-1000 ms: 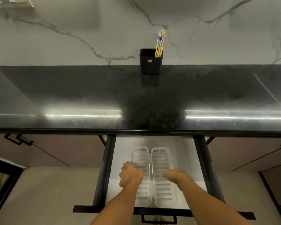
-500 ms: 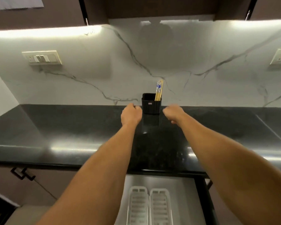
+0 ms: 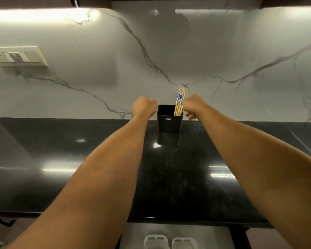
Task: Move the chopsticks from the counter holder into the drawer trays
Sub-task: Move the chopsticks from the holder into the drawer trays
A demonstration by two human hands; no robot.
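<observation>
Several yellow chopsticks with blue-and-white tops [image 3: 179, 103] stand in the right side of a black holder [image 3: 169, 123] at the back of the black counter [image 3: 169, 177]. My left hand [image 3: 144, 107] is a closed fist right beside the holder's upper left rim, holding nothing that I can see. My right hand [image 3: 193, 105] is against the right side of the chopsticks; its fingertips are hidden, so a grip cannot be confirmed. The ends of two white slotted trays [image 3: 155, 241] show in the open drawer [image 3: 214, 232] below the counter edge.
A white marble backsplash [image 3: 169, 51] rises directly behind the holder. A switch plate [image 3: 18, 56] is on the wall at the left. Dark upper cabinets hang overhead. Both forearms stretch across the counter.
My view has tilted up from the drawer to the wall. Both hands left the trays, reached across the counter, and now flank the holder, the right one arriving at the chopsticks.
</observation>
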